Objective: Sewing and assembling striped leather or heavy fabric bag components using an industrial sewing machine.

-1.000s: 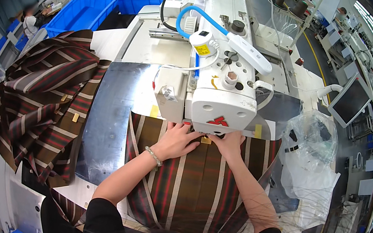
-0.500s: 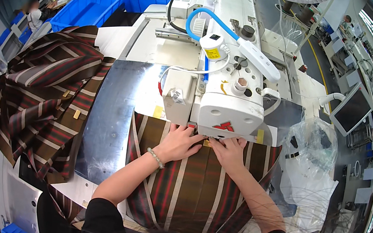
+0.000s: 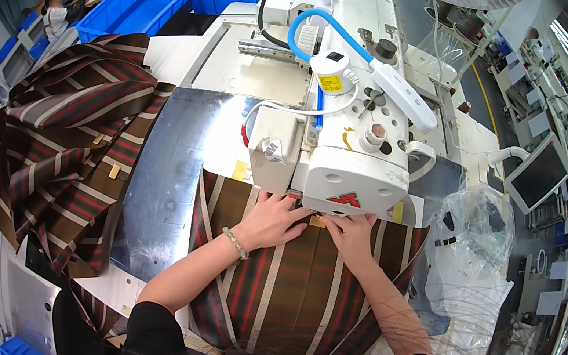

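Brown striped cloth with red, dark and pale bands lies spread before me, its far edge under the white head of a sewing machine. On the cloth's left, my left hand rests with fingers stretched out and the thumb apart, fingertips beside the machine head. My right hand lies on the other side, fingers extended and pressing the cloth. Between the two hands sits a small gold-coloured tab, close to the right fingertips. The machine's needle area is hidden, and some fingertips are partly covered by the head.
A heap of the same striped cloth hangs over the table's left side, beside a shiny metal plate. Blue bins stand behind. Clear plastic wrapping and a screen on an arm are at the right. Other people sit farther off.
Both hands keep nearly the same place on the cloth. The view has shifted slightly, and a distant person at the left has changed posture.
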`<act>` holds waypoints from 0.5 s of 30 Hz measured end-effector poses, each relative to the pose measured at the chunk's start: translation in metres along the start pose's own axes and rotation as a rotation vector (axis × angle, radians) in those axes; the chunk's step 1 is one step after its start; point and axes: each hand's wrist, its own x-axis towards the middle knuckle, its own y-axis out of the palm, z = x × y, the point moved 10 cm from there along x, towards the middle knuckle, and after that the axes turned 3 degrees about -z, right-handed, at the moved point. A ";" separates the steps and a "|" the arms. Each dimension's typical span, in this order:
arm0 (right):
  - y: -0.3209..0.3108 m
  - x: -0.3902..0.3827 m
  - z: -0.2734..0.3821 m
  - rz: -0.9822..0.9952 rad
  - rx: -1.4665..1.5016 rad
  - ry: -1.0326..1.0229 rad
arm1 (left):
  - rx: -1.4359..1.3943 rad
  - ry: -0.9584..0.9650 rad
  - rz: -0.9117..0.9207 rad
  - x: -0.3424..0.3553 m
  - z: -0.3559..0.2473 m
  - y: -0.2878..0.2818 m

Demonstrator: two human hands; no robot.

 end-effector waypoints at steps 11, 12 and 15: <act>0.003 0.003 -0.004 0.022 0.025 0.018 | -0.033 -0.016 0.014 -0.001 -0.001 -0.003; 0.002 0.003 -0.003 0.021 0.027 0.016 | -0.031 -0.017 0.013 -0.001 -0.002 -0.003; -0.001 0.005 0.005 0.007 -0.006 -0.049 | -0.028 0.006 -0.035 -0.001 -0.004 -0.007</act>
